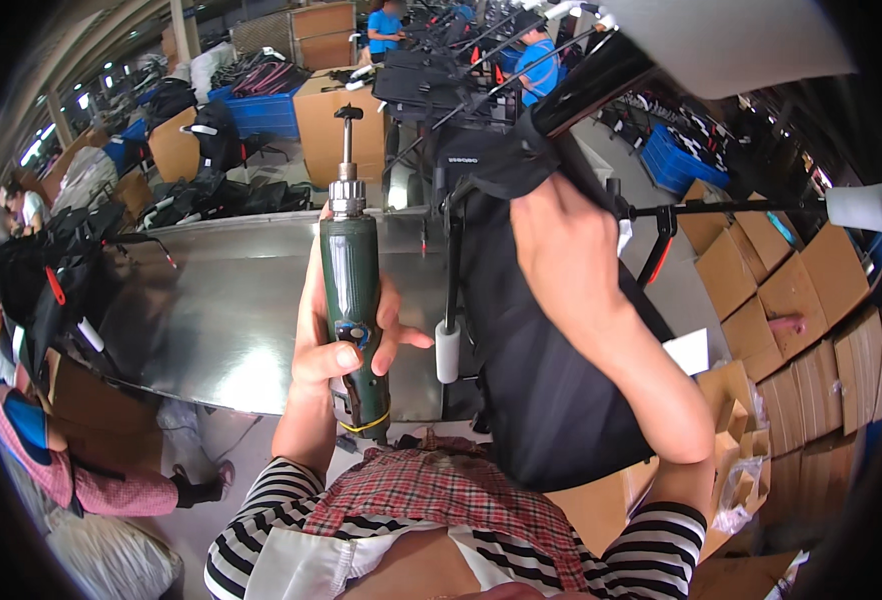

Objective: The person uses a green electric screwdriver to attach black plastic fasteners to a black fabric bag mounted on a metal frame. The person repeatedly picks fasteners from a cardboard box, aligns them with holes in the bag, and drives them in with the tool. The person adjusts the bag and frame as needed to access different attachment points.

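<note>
My left hand [323, 358] is wrapped round the dark green body of a power screwdriver [349, 262], held upright with its bit pointing away from me. A small black part [349, 112] sits on the tip of the bit. My right hand [566, 245] is closed at the upper edge of a black fabric piece [551, 390], its fingertips hidden by the cloth. The fabric hangs on a dark tubular frame [453, 265], where a white foam sleeve [448, 352] covers one tube end just right of the screwdriver.
A shiny metal table [211, 310] spans the left and middle. Black frame parts [71, 245] lie at its left end. Cardboard boxes [796, 300] crowd the right side; blue crates [261, 112] stand at the back. One person [36, 430] is near on the left, others farther off.
</note>
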Action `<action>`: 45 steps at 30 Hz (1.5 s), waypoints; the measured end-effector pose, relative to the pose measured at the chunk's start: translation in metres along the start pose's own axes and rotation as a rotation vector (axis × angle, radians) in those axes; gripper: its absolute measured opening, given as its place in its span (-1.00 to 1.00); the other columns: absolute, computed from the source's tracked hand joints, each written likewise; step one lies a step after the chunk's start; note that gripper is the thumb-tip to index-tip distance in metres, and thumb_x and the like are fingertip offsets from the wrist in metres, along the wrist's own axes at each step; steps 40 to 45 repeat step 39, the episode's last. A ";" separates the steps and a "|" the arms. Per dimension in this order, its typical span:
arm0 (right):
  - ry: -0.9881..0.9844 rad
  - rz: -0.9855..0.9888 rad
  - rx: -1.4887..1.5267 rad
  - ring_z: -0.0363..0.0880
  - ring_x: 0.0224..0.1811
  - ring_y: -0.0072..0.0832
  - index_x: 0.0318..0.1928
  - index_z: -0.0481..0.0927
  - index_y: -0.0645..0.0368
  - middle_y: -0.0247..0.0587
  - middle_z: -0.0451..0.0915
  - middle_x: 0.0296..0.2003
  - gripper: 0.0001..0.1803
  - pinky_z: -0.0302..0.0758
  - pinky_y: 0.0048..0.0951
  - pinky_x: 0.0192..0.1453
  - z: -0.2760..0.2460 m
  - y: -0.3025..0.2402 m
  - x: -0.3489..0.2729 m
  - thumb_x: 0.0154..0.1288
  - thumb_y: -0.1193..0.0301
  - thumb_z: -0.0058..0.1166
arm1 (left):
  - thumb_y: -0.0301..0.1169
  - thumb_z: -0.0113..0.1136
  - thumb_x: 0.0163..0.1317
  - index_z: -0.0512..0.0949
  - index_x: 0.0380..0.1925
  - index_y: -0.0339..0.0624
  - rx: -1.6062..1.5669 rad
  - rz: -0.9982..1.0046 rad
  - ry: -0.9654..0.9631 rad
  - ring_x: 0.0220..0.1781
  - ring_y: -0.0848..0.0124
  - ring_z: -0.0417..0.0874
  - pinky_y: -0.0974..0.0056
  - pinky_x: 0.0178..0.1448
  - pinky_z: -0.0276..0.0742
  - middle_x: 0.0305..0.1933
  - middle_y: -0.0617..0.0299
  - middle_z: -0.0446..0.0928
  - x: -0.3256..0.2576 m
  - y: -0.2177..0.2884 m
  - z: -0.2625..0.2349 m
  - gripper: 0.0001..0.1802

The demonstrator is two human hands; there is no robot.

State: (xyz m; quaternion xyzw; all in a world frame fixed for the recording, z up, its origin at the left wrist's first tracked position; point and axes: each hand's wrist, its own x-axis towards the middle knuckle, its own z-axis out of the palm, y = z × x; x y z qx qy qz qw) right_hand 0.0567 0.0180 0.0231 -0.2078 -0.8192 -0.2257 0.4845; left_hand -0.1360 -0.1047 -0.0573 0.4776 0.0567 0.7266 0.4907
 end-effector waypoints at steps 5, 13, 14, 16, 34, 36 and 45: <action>0.011 0.030 0.238 0.68 -0.43 -0.09 -0.09 0.51 0.33 -0.04 0.60 -0.47 -0.73 0.62 -0.20 -0.39 0.005 0.006 0.003 0.15 0.65 0.05 | -0.36 0.43 0.05 -0.06 0.40 -0.25 0.112 0.025 0.045 -0.57 0.35 0.64 -0.16 0.01 0.77 -0.27 -0.01 0.43 0.000 -0.005 0.007 0.04; -0.226 -0.217 0.866 0.57 -0.24 0.08 0.03 0.55 0.31 0.10 0.58 -0.33 -0.53 0.50 -0.08 -0.16 0.009 0.045 0.051 0.01 0.53 0.17 | -0.31 0.44 0.07 -0.01 0.39 -0.27 0.278 0.066 0.112 -0.57 0.35 0.63 -0.13 -0.02 0.78 -0.28 0.02 0.41 0.002 -0.003 0.025 0.01; -0.267 -0.256 0.897 0.56 -0.27 0.06 0.05 0.56 0.30 0.08 0.58 -0.33 -0.50 0.50 -0.10 -0.18 0.012 0.045 0.056 0.00 0.50 0.19 | -0.31 0.44 0.08 0.00 0.39 -0.28 0.288 0.072 0.119 -0.57 0.35 0.62 -0.12 -0.03 0.79 -0.29 0.02 0.41 0.004 -0.003 0.026 0.00; -0.454 -0.208 1.029 0.57 -0.36 -0.15 0.02 0.59 0.27 -0.04 0.56 -0.45 -0.52 0.48 -0.22 -0.24 0.016 0.041 0.067 0.01 0.44 0.24 | -0.29 0.43 0.09 0.01 0.39 -0.28 0.317 0.079 0.123 -0.58 0.36 0.61 -0.11 -0.05 0.79 -0.29 0.03 0.41 0.009 -0.002 0.030 -0.01; -0.031 -0.075 0.594 0.61 -0.56 -0.13 -0.40 0.58 0.26 -0.09 0.60 -0.54 -0.88 0.51 -0.23 -0.48 0.001 0.032 0.020 0.20 0.51 0.28 | -0.35 0.44 0.02 -0.38 0.58 0.09 0.383 0.180 0.128 -0.53 0.37 0.64 0.10 -0.21 0.79 0.19 -0.32 0.48 0.058 -0.010 0.049 0.33; -0.060 -0.066 0.575 0.63 -0.51 -0.10 -0.43 0.55 0.23 -0.07 0.61 -0.53 -0.85 0.55 -0.20 -0.46 -0.007 0.034 0.019 0.24 0.47 0.24 | -0.35 0.46 0.00 -0.38 0.58 0.11 0.393 0.153 0.121 -0.53 0.37 0.64 0.12 -0.21 0.78 0.18 -0.31 0.49 0.061 -0.012 0.050 0.34; -0.081 -0.034 0.587 0.64 -0.49 -0.06 -0.43 0.54 0.22 -0.05 0.61 -0.53 -0.82 0.57 -0.18 -0.43 -0.013 0.033 0.019 0.26 0.44 0.23 | -0.33 0.48 -0.01 -0.36 0.59 0.12 0.408 0.117 0.126 -0.51 0.35 0.66 0.11 -0.19 0.77 0.19 -0.30 0.50 0.063 -0.013 0.054 0.35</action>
